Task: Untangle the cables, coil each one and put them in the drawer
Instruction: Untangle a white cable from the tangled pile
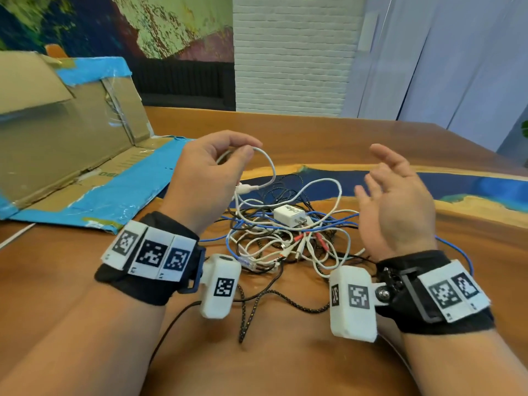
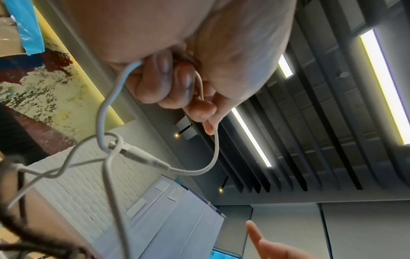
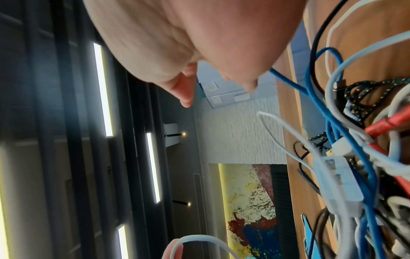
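Observation:
A tangle of white, blue and black cables [image 1: 288,238] lies on the wooden table, with a white charger plug [image 1: 290,216] on top. My left hand [image 1: 211,172] is raised above the pile's left side and pinches a white cable [image 1: 271,167] [image 2: 104,112] between thumb and fingers; the cable loops down to its connector [image 1: 248,189] [image 2: 142,155]. My right hand [image 1: 394,192] hovers to the right of the pile, fingers spread and relaxed, holding nothing. A blue cable [image 3: 328,112] runs below it.
An opened cardboard box [image 1: 71,132] with blue tape lies at the left on the table. A black braided cable [image 1: 248,307] trails toward the near edge. The table [image 1: 285,361] has a blue resin strip [image 1: 457,181] at the right.

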